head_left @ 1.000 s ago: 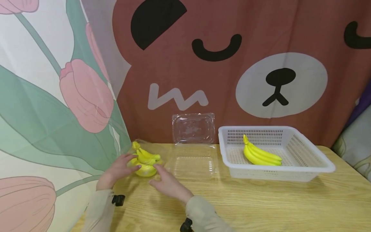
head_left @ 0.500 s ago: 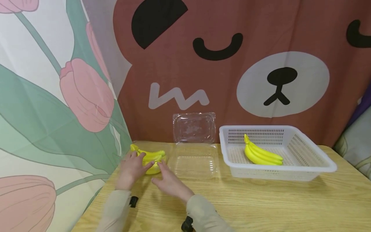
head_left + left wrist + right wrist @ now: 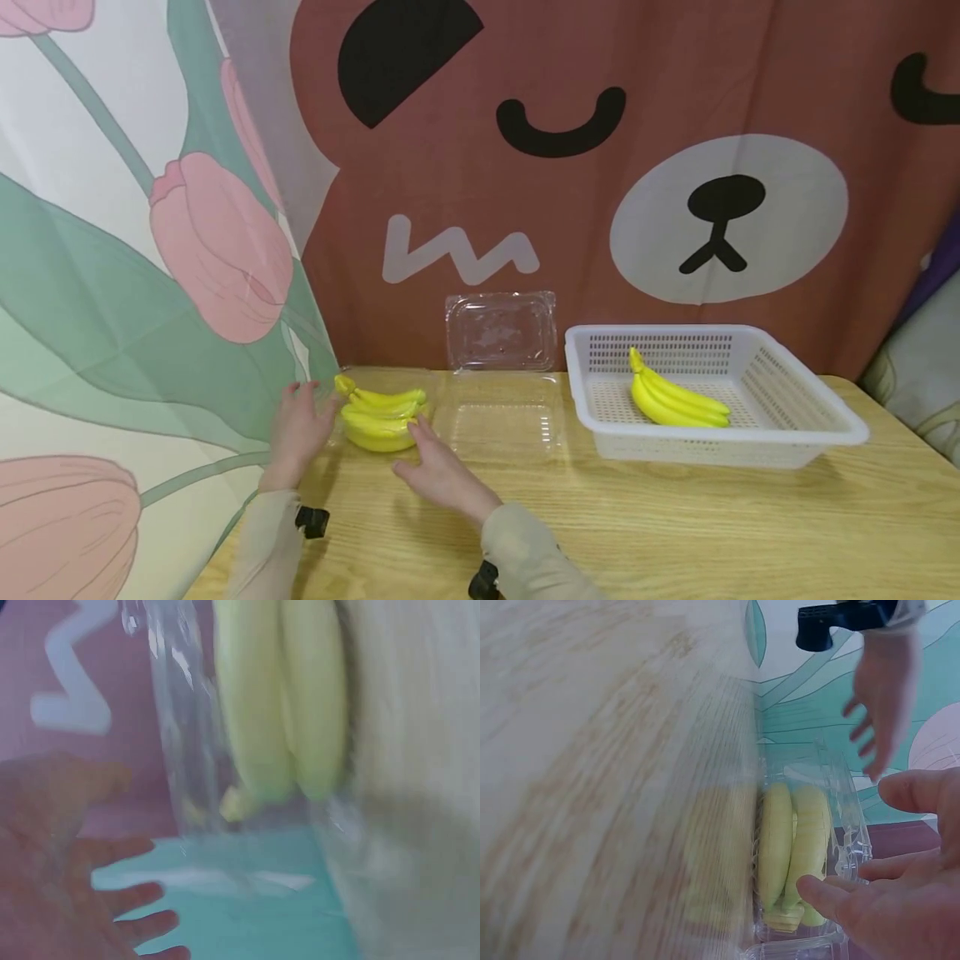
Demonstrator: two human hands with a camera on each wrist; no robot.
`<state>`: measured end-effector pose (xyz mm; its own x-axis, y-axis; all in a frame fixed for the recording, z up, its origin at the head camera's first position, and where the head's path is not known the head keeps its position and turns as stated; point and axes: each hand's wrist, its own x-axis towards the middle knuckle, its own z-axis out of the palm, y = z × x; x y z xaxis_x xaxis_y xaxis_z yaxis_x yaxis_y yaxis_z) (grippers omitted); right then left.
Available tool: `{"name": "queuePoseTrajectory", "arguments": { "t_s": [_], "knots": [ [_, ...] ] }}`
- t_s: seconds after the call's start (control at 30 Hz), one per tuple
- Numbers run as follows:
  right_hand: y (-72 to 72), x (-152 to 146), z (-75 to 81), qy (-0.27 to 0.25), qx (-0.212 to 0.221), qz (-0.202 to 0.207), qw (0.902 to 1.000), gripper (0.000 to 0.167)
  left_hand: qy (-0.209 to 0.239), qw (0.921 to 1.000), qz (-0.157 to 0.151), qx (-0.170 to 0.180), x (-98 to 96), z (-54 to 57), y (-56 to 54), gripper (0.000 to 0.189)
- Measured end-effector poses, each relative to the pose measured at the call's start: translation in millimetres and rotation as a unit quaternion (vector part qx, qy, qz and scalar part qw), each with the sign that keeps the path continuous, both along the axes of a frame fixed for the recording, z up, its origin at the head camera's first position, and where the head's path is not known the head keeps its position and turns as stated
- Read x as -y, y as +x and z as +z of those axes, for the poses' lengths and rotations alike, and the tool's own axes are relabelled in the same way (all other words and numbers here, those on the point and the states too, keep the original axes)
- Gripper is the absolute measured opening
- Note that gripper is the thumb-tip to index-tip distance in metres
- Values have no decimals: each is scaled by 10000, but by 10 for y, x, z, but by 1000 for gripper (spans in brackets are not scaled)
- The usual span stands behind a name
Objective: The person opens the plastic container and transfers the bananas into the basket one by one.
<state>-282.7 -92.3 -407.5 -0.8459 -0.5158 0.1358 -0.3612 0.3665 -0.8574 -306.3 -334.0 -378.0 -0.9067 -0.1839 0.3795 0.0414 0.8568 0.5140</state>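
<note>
A bunch of yellow bananas [image 3: 381,421] lies inside a clear plastic box [image 3: 849,814] at the left of the table, with the lid seemingly down over it. Just left of that box my left hand [image 3: 297,433] is held up, fingers straight and spread; the left wrist view is blurred but shows a gap to the plastic. My right hand [image 3: 444,477] stays at the box's front right corner, index finger extended against or close to it; contact cannot be told for certain. Neither hand grips anything.
A second clear box [image 3: 501,332] stands with its lid raised right of the first. Further right, a white perforated basket [image 3: 720,437] holds another banana bunch [image 3: 675,402]. A bear-print curtain [image 3: 570,233] hangs behind the wooden table [image 3: 637,533]; a tulip-print cloth [image 3: 217,250] borders the left.
My left hand reached over the boxed bananas, then drew back left, off the box. The boxed bananas have turned slightly and sit flatter. My right hand has barely moved.
</note>
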Motion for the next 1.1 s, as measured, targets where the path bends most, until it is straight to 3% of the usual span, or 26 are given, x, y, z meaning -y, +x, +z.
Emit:
{"name": "queuePoseTrajectory", "arguments": {
  "t_s": [0.1, 0.23, 0.4, 0.53, 0.63, 0.77, 0.87, 1.1],
  "knots": [
    [2, -3, 13, 26, 23, -15, 10000, 72, 625, 9977, 134, 214, 215, -90, -2, 59],
    [4, -5, 30, 21, 19, -50, 10000, 71, 1412, 9869, -135, 768, 354, -175, -4, 66],
    [3, -7, 23, 8, 28, -70, 10000, 71, 2619, 9600, -419, 896, 340, -242, -36, 63],
    [11, -7, 6, 4, 38, -46, 10000, 71, 3310, 9396, -328, 810, 312, -307, -67, 58],
    [20, -9, 1, 49, -3, -36, 10000, 71, 3448, 9356, -169, 738, 312, -336, -71, 57],
    [30, -23, 10, 143, -134, -30, 9998, 67, 3245, 9437, 101, 634, 333, -329, -42, 53],
    [53, -42, 19, 187, -250, -52, 9995, 63, 3212, 9442, 157, 718, 364, -291, -10, 47],
    [120, -27, 30, -61, -101, -201, 9997, 68, 3399, 9331, -123, 1165, 413, -216, 23, 50]
  ]
}}
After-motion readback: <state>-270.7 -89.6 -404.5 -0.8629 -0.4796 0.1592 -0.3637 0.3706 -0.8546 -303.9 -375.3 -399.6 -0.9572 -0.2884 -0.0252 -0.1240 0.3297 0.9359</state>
